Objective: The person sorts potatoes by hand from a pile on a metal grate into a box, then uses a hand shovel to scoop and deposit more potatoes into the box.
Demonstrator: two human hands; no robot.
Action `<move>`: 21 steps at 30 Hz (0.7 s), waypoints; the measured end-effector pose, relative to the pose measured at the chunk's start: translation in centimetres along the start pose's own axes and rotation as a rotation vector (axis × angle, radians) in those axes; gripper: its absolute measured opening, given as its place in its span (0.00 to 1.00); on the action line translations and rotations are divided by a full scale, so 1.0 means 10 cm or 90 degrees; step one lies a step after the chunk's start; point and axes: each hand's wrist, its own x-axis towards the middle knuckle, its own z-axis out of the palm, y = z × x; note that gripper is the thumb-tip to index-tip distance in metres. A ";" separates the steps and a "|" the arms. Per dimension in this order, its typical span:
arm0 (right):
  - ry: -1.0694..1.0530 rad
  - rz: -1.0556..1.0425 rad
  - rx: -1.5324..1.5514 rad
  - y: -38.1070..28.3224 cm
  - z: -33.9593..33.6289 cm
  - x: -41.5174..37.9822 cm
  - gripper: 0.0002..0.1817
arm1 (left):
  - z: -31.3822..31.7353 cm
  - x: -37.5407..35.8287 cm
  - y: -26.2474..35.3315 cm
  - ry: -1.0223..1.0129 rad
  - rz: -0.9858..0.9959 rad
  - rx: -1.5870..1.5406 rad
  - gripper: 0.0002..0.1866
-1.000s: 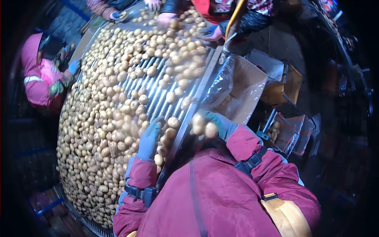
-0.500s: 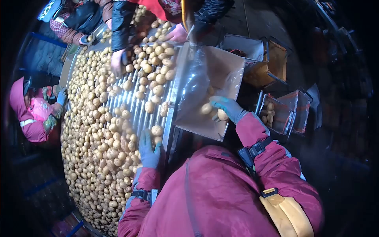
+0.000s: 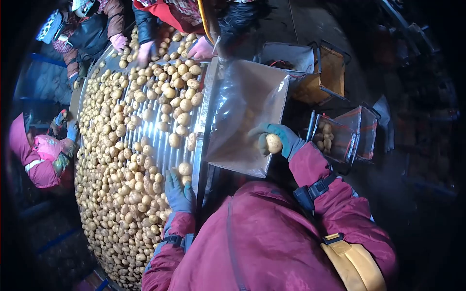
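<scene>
My right hand [image 3: 285,137], in a blue-green glove, is closed around a potato [image 3: 274,143] over the near side of a cardboard box [image 3: 264,92] lined with clear plastic. Its fingertips are blurred. A faint potato shape shows deeper inside the box. My left hand [image 3: 179,193], gloved alike, lies with fingers stretched and thumb apart at the edge of a metal roller conveyor [image 3: 165,140]. Right beside its fingers sits a potato [image 3: 185,169], with another partly hidden below it. A dense mass of potatoes [image 3: 121,194] covers the conveyor to the left.
Across the conveyor, a co-worker's pink-gloved hands [image 3: 201,48] reach among potatoes. More people stand at the far left, including one in a pink hood [image 3: 22,136]. A metal rail [image 3: 198,165] edges the conveyor. Right of the box stand a brown crate [image 3: 332,72] and a wire-framed bag [image 3: 347,133] holding potatoes.
One potato has left my right hand's fingertips; the other remains in its grip. The view has shifted slightly. My left hand stays by the conveyor edge while co-workers' hands have moved.
</scene>
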 end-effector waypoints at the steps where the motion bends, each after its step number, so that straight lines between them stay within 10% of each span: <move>1: 0.035 0.027 0.018 -0.02 0.05 -0.01 0.31 | 0.01 0.01 0.00 0.006 0.001 0.000 0.38; 11: 0.007 0.215 0.013 0.04 0.69 0.56 0.23 | -0.13 0.03 0.07 0.042 -0.035 -0.037 0.36; 21: -0.170 0.016 -0.158 0.14 2.17 1.78 0.28 | -0.25 -0.07 -0.16 0.107 -0.107 -0.250 0.37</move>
